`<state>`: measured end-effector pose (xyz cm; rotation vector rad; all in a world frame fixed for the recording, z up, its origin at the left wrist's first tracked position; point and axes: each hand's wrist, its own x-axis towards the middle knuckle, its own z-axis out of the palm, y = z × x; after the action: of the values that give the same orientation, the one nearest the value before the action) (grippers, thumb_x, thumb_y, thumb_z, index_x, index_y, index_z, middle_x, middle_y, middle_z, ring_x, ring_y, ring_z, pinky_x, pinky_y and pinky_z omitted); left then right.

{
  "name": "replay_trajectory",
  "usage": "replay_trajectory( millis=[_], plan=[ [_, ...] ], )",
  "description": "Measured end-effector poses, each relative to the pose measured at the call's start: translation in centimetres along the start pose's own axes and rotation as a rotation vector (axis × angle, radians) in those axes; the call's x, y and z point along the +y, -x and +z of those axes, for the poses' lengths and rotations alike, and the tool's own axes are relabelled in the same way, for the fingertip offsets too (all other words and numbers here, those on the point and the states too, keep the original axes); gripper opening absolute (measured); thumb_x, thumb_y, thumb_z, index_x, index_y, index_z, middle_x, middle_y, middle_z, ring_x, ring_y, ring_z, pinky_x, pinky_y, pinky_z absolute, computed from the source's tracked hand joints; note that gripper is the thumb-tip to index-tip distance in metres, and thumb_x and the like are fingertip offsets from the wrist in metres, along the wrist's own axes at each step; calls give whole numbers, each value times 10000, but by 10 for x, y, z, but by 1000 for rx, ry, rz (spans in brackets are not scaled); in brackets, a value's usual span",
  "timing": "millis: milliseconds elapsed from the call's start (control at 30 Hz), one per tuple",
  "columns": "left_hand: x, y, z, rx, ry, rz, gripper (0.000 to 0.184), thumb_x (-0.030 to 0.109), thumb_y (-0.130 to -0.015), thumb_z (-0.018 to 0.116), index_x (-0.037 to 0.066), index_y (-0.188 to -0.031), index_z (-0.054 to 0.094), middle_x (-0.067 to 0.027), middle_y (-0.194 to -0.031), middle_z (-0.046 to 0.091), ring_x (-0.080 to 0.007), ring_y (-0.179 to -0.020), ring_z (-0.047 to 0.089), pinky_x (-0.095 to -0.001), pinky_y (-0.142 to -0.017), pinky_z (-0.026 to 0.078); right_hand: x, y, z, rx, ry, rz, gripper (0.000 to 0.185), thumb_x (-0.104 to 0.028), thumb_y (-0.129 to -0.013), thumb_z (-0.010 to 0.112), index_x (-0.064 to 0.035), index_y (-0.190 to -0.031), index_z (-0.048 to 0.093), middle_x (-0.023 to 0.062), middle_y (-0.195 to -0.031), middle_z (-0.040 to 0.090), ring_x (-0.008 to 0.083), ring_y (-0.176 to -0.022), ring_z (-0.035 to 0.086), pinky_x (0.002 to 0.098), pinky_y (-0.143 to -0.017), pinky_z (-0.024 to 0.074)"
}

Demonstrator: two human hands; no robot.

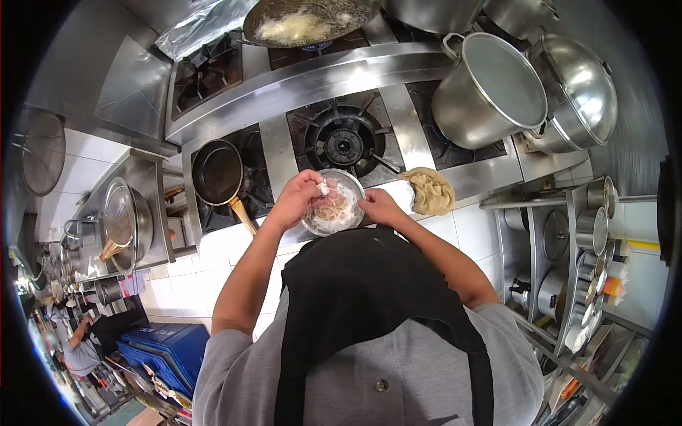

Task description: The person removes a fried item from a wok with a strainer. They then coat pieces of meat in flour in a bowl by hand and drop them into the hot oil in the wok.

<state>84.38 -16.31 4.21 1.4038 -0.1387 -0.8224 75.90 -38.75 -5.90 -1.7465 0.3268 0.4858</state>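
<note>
A metal bowl (359,187) with white flour-like powder and pale pieces in it is held in front of my apron, at the stove's front edge. My right hand (382,207) grips its right rim between thumb and fingers. Over the bowl's left side, my left hand (298,200) is closed in a pinch on a small white-coated piece (324,189). Powder whitens those fingertips. What the piece is under the coating cannot be made out. A crumpled tan cloth (428,190) lies to the right of my right hand.
Behind the bowl is an unlit burner (344,144). A black frying pan (217,172) with a wooden handle sits left. At the back, a wok (249,25) holds pale food in bubbling oil. A tall pot (444,106) stands right, beside racks of cookware. Another person (89,341) is at far left.
</note>
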Motion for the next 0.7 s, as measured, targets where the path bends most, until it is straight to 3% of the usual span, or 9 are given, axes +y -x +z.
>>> replay_trajectory(
  millis=[33, 167, 233, 300, 367, 433, 467, 567, 700],
  plan=[
    [10, 4, 2, -44, 388, -80, 160, 66, -900, 515, 39, -1044, 578, -120, -1046, 664, -241, -893, 651, -371, -757, 540, 2, -3, 0, -3, 27, -7, 271, -256, -892, 613, -19, -761, 590, 17, -647, 573, 98, -533, 540, 285, -507, 479],
    [3, -9, -4, -113, 471, -155, 212, 81, -923, 516, 34, -1126, 554, -141, -974, 635, -222, -791, 614, -343, -668, 506, 10, -12, -1, 21, 126, -96, 282, -265, -891, 615, -21, -753, 583, 14, -617, 558, 101, -507, 533, 276, -496, 475],
    [12, -13, 6, -36, 438, -172, 155, 103, -919, 526, 31, -1044, 582, -99, -882, 611, -180, -675, 542, -309, -601, 448, 9, -12, -1, 35, 119, -125, 282, -264, -884, 615, -27, -738, 577, 14, -600, 552, 102, -492, 526, 279, -478, 458],
    [10, -28, 1, -78, 457, -157, 120, 140, -912, 544, 33, -939, 592, -68, -827, 580, -145, -637, 477, -294, -578, 401, 9, -13, -1, 37, 122, -127, 302, -276, -817, 617, 15, -737, 606, 121, -629, 598, 192, -600, 573, 380, -582, 465],
    [41, -38, 12, 16, 421, -187, 212, 223, -924, 562, 88, -760, 543, -20, -685, 515, -116, -550, 411, -269, -497, 337, 1, -7, -4, 40, 152, -135, 306, -278, -817, 617, 18, -737, 607, 126, -629, 599, 196, -595, 573, 380, -582, 464],
    [68, -56, 9, 155, 256, -116, 280, 314, -921, 597, 132, -724, 517, 20, -593, 456, -96, -459, 367, -240, -423, 301, 4, -8, -3, 52, 125, -120, 307, -276, -822, 616, 17, -731, 606, 124, -618, 593, 189, -591, 571, 375, -579, 462],
    [81, -68, 16, 292, 143, -39, 369, 375, -927, 602, 166, -661, 453, 48, -534, 399, -85, -395, 302, -233, -376, 240, 7, -9, -2, 49, 105, -146, 299, -259, -865, 619, -19, -697, 561, 10, -584, 540, 92, -526, 482, 312, -496, 410],
    [116, -123, -8, 420, -413, 287, 394, 373, -916, 604, 38, -713, 569, -38, -610, 547, -160, -553, 512, -326, -545, 446, 7, -6, -3, 63, 106, -184, 322, -262, -866, 624, -7, -687, 544, 8, -576, 521, 88, -552, 455, 313, -512, 398],
    [200, -190, -30, 334, -884, 484, 230, 165, -846, 562, -6, -951, 674, -226, -922, 671, -348, -955, 649, -413, -856, 492, 15, -11, -5, 32, 75, -199, 333, -263, -871, 628, -4, -684, 535, 10, -567, 502, 88, -551, 434, 313, -514, 390]
  ],
)
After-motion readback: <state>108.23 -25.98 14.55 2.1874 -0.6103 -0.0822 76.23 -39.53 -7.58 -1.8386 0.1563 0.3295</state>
